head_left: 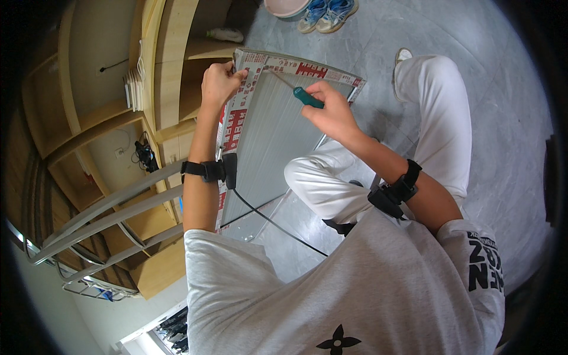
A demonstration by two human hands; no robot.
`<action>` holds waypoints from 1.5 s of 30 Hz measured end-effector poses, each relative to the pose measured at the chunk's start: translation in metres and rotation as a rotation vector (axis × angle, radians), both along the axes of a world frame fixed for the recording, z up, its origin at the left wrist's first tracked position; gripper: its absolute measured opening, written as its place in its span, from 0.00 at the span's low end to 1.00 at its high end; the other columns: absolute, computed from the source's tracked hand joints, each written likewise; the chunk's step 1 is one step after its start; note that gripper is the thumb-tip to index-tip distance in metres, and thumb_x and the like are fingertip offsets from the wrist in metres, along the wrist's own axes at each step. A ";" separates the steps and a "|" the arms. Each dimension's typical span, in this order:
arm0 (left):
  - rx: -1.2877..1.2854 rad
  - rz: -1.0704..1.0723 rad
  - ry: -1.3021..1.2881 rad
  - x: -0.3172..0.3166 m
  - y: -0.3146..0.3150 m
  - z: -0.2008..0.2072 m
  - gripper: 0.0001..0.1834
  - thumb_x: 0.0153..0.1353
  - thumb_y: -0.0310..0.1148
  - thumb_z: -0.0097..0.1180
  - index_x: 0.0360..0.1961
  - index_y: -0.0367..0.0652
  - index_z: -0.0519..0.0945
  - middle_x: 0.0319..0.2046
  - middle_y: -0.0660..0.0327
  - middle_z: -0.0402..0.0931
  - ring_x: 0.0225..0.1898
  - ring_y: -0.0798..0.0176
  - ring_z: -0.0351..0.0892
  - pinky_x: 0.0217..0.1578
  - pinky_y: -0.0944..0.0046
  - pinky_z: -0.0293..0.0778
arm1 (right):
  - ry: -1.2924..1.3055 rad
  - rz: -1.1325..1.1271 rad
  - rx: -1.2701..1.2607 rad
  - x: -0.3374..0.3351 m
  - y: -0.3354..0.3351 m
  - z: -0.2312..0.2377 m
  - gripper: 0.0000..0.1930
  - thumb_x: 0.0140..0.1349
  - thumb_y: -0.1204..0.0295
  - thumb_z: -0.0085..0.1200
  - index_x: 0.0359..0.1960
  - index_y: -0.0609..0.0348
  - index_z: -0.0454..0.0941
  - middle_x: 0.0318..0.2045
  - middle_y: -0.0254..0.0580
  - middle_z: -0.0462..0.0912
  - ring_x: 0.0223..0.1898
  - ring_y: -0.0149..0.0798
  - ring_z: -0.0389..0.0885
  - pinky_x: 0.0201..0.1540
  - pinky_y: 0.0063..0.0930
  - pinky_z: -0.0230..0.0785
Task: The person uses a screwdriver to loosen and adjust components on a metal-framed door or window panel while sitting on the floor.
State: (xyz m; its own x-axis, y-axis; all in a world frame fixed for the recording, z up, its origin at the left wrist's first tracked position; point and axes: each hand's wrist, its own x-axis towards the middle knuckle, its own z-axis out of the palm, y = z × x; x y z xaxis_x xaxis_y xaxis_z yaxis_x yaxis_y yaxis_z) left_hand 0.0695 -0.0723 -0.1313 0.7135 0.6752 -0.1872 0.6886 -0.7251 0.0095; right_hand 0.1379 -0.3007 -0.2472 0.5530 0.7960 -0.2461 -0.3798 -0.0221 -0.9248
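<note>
Green-handled screwdriver at the corner of a framed panel

The grey framed panel (278, 130) is in front of the person, to the left of their bent legs, next to wooden shelving (168, 71). Red-and-white printed film (235, 127) covers much of its frame, along the left side and across the top. The left hand (221, 83) is at the upper left corner of the frame, fingers bent and touching the edge; I cannot tell whether they pinch it or merely rest there. The right hand (333, 111) is wrapped around the handle of the screwdriver (308, 97), above the panel's upper part. The thin shaft slants up and to the left, its tip near the top strip of the frame, close to the left hand; contact there is too small to make out

Each forearm wears a black strapped device, one on the left (229, 171) and one on the right (387, 198), and a black cable (278, 223) runs from near the left one toward the person's light grey shirt (367, 284). White trousers (441, 106) cover the legs. Beyond the panel, a pair of blue shoes (327, 15) stands on the grey tiled floor (503, 130) beside a pale basin (286, 7). A metal rail (112, 207) passes in front of the shelving at lower left
</note>
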 end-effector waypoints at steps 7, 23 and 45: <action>0.030 0.008 0.085 0.003 0.000 0.007 0.16 0.50 0.42 0.63 0.27 0.38 0.82 0.14 0.49 0.72 0.21 0.47 0.75 0.27 0.55 0.70 | -0.037 -0.021 0.008 0.000 0.004 0.004 0.17 0.47 0.73 0.57 0.40 0.64 0.71 0.33 0.50 0.82 0.33 0.48 0.82 0.37 0.36 0.72; 0.104 -0.234 -0.503 -0.018 0.022 -0.029 0.23 0.62 0.41 0.54 0.15 0.35 0.75 0.10 0.49 0.66 0.12 0.49 0.65 0.17 0.58 0.63 | -1.291 0.050 -0.167 0.015 -0.001 0.040 0.18 0.42 0.80 0.53 0.40 0.63 0.75 0.25 0.43 0.73 0.22 0.40 0.76 0.17 0.30 0.69; 0.107 -0.276 -0.533 -0.019 0.033 -0.036 0.15 0.60 0.32 0.56 0.20 0.33 0.79 0.11 0.48 0.66 0.10 0.53 0.64 0.15 0.61 0.62 | -0.898 0.000 -0.055 0.017 0.013 0.051 0.10 0.44 0.79 0.56 0.30 0.64 0.72 0.24 0.48 0.74 0.18 0.37 0.72 0.14 0.24 0.64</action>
State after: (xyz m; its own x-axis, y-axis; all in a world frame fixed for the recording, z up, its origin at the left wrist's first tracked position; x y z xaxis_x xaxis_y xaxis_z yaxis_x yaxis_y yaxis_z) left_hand 0.0510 -0.0394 -0.1678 0.8415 0.4476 0.3025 0.3961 -0.8919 0.2181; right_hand 0.1554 -0.2874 -0.1966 0.5554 0.7960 0.2407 0.4853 -0.0752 -0.8711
